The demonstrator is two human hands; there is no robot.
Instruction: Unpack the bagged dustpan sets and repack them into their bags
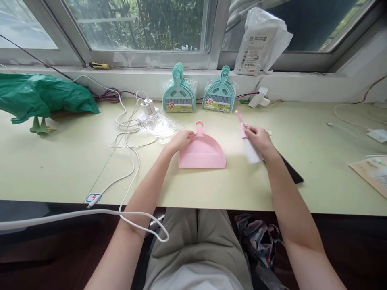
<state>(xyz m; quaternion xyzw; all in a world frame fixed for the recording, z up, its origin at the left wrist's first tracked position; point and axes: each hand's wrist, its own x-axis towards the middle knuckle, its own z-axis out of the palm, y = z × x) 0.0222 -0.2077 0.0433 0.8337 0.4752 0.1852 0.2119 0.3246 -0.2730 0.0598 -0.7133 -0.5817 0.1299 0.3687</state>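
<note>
Head view: I sit at a pale green bench (211, 189) below a window, both forearms stretched over its near edge. My left hand (180, 141) grips the pink dustpan (203, 155) at its far left edge, the fingers drawn in narrow beside the looped handle. The dustpan lies at the middle of the bench, handle to the far side, straight lip facing me. To its right and apart from it, my right hand (259, 139) holds a small pink brush (242, 131), fingers closed around it, the handle tip angled far and left, the pale bristles blurred and pointing near.

Under my right forearm a flat black object (292, 169) shows in part. Two groups of teal dustpan sets (179, 94) with labels stand at the far side against the wall, one left of the other. A white package (256, 44) with printed labels sits on the sill (139, 74) above them, at right; a yellow-and-black cutter (99, 65) lies on the sill at left. Left of my dustpan are clear plastic wrapping (163, 128), a white charger (147, 106) and looping white cables (133, 151). A green plastic bag (45, 94) fills the far left; a tan packet (371, 171) lies at the right edge.
</note>
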